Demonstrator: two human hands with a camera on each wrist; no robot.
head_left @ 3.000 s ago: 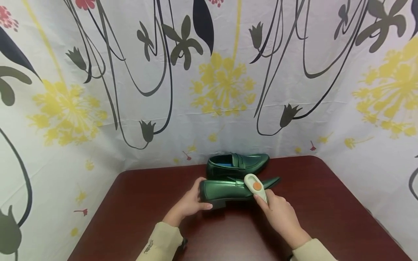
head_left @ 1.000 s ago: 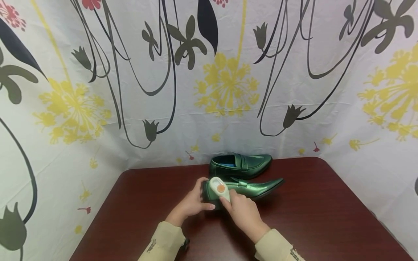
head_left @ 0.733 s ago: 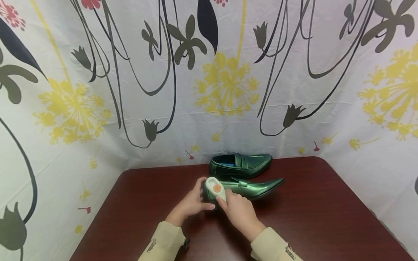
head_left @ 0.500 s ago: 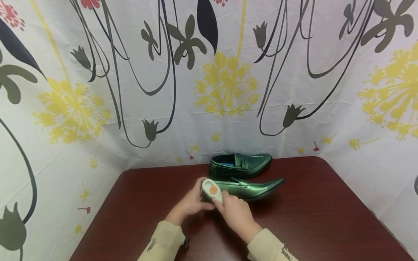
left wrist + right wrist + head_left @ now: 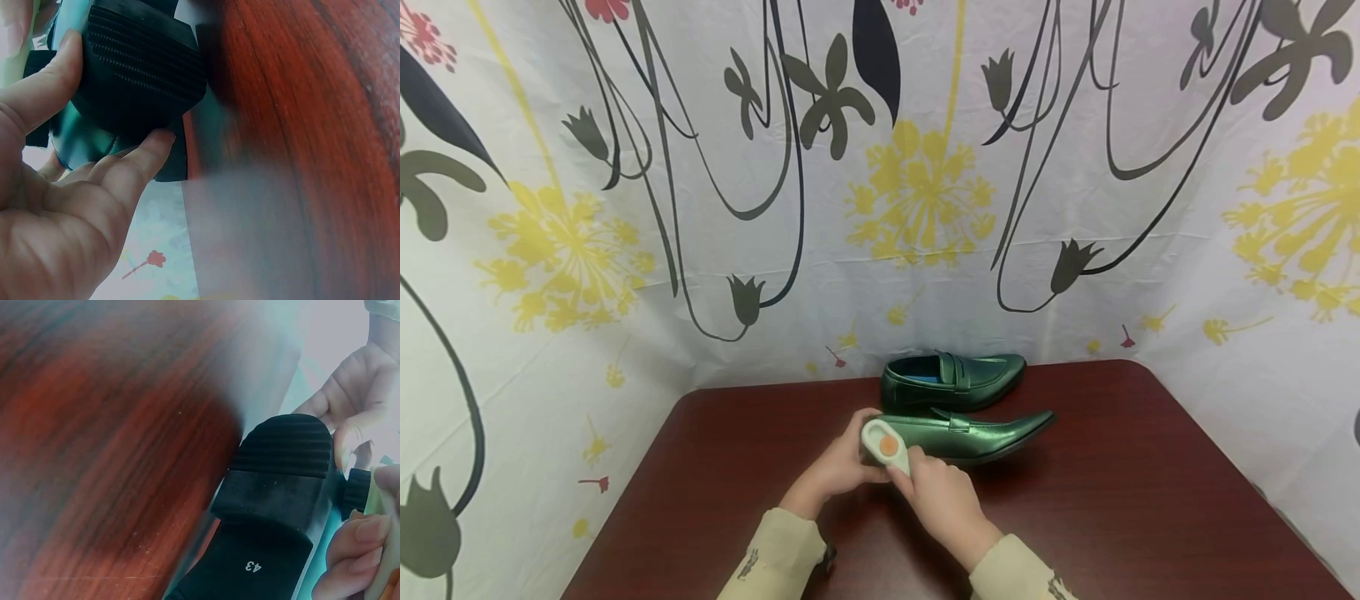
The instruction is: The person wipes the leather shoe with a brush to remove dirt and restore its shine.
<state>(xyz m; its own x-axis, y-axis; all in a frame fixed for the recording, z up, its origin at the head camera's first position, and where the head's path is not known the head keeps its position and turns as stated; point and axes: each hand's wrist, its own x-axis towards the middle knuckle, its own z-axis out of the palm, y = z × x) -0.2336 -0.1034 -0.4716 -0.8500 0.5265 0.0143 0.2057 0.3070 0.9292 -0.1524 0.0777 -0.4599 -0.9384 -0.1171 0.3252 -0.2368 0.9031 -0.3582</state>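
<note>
A shiny green loafer [image 5: 981, 439] lies tilted on its side, toe pointing right. My left hand [image 5: 837, 467] grips it round the heel; the left wrist view shows thumb and fingers on either side of the black ridged heel [image 5: 147, 69]. In my right hand [image 5: 946, 504] is a pale green shoe brush [image 5: 880, 435] with an orange dot, its black head [image 5: 357, 492] against the side of the heel. The sole [image 5: 262, 544], marked 43, faces the right wrist camera. In the head view the brush covers part of the heel.
Just behind the held shoe stands its matching green loafer [image 5: 996, 379], upright near the back edge of the dark red wooden table [image 5: 1120, 467]. A white cloth [image 5: 925, 308] printed with flowers hangs behind the table and along both sides.
My right hand has moved the brush left along the loafer, from near the toe to the heel, then slightly down. My left hand has kept its grip on the heel.
</note>
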